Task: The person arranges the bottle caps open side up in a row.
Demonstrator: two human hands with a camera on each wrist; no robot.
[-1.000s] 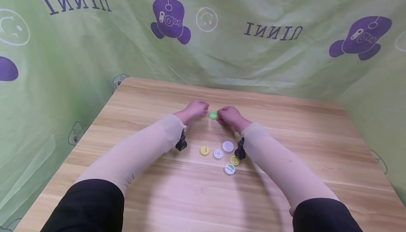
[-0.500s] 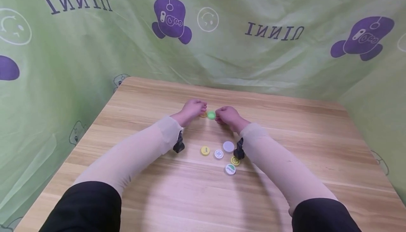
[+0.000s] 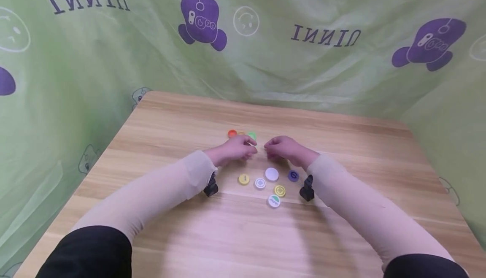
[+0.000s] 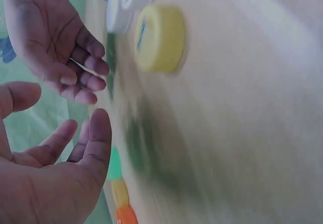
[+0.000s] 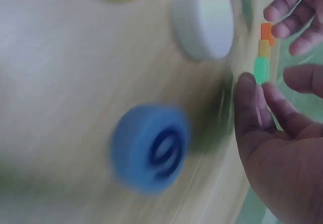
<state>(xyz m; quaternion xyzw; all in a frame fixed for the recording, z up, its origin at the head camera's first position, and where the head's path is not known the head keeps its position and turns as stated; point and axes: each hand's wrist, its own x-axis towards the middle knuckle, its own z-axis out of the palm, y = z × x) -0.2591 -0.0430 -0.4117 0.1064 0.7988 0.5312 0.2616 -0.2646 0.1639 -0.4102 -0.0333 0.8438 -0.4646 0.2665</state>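
Both hands hover over the table with nothing in their grasp. My left hand (image 3: 237, 148) has loosely bent, spread fingers, just in front of a row of bottle caps: a red-orange cap (image 3: 232, 133), an orange-yellow cap (image 3: 241, 133) and a green cap (image 3: 251, 135). Facing it, a small gap away, is my right hand (image 3: 284, 148). Its fingers are relaxed and the thumb stands apart in the right wrist view. Nearer the body lie a yellow cap (image 4: 161, 38), a plain white cap (image 5: 203, 19) and a blue cap (image 5: 150, 148) with a dark swirl mark.
More caps lie in the near group: a small white one (image 3: 260, 183) with a printed mark, a yellow one (image 3: 279, 191) and a white-and-green one (image 3: 274, 201). The wooden table (image 3: 212, 244) reaches back to a green curtain (image 3: 265, 71) with purple figures.
Both hands have drawn back from the row toward the body, the right one also shifting rightward. The red-orange cap and the blue cap have come into sight. The green cap is released.
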